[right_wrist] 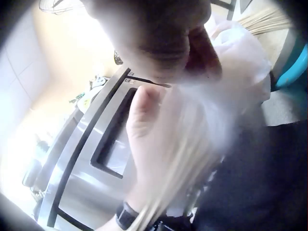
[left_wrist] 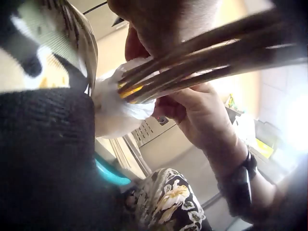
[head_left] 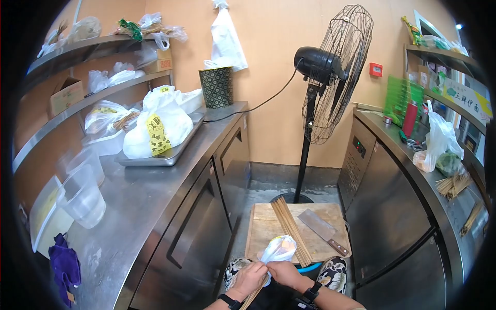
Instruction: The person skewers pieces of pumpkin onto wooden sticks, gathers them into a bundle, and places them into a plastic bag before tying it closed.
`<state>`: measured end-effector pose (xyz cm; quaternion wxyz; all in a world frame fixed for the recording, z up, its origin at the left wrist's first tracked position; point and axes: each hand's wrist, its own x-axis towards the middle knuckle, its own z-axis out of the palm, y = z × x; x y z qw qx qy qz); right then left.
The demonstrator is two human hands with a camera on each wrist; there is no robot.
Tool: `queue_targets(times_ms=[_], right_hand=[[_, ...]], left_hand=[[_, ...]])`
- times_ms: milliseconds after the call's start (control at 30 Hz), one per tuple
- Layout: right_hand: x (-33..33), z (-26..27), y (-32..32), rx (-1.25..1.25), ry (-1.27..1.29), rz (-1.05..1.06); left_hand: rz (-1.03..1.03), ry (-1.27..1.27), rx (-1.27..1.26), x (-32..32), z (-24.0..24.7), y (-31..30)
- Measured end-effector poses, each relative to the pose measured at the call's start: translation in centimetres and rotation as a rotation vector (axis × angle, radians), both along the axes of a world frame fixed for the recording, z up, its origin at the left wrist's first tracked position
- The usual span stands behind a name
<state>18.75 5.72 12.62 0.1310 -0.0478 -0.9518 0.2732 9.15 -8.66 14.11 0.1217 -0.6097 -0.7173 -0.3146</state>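
Low over the person's lap, both hands meet at the gathered neck of a white plastic bag (head_left: 280, 249). The left hand (head_left: 250, 278) grips the neck from the left, around a bunch of wooden skewers (left_wrist: 202, 62) whose ends run into the bag. Their other ends stick out below that hand toward the body. From the right side, the right hand (head_left: 287, 274) pinches the bag's plastic beside the left fingers. The bag's rounded end points away, over the near edge of a wooden cutting board (head_left: 263, 219). Something yellow shows inside the bag's mouth in the left wrist view.
More skewers (head_left: 292, 232) and a cleaver (head_left: 323, 230) lie on the board. Steel counters stand left and right; the left holds clear plastic tubs (head_left: 82, 199) and a tray with a stuffed white bag (head_left: 160, 124). A black standing fan (head_left: 310, 93) is behind the board.
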Motion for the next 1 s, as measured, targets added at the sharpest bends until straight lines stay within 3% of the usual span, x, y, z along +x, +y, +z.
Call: queue_targets(times_ms=[100,200,300,400,567,700,800,867,1000], right_hand=[[-0.3,-0.6,-0.3,-0.053,0.096,-0.006],[0.3,-1.9,0.1,-0.733,-0.191,0.015],[0.8,-3.6,-0.2,-1.065,-0.143,0.108],[1.4,-3.4,-0.8,-1.157,-0.124,-0.077],[1.9,-3.5,-1.4,-1.19,0.108,-0.175],[1.8,-3.5,-1.6,-1.161,0.19,-0.232],[0.9,-3.0,-1.8,-0.97,0.291,-0.185],[0.3,-0.8,-2.0,-0.8,0.2,-0.13],[-1.3,-0.1,-0.8,-0.342,0.013,-0.013]], left_hand=[[-0.02,-0.033,0.041,-0.1,0.1,0.0],[0.055,-0.226,0.062,0.4,-0.1,0.1],[0.127,-0.53,0.051,0.5,-2.6,0.4],[0.04,-0.788,0.058,0.3,-3.0,0.5],[-0.017,-1.015,-0.018,1.4,-1.8,0.6],[-0.106,-1.276,0.125,1.6,-4.0,1.1],[-0.153,-1.417,0.256,1.5,-5.1,1.2],[-0.131,-1.418,0.353,1.7,-5.0,1.0],[-0.015,-1.283,0.073,0.9,-5.0,-0.2]])
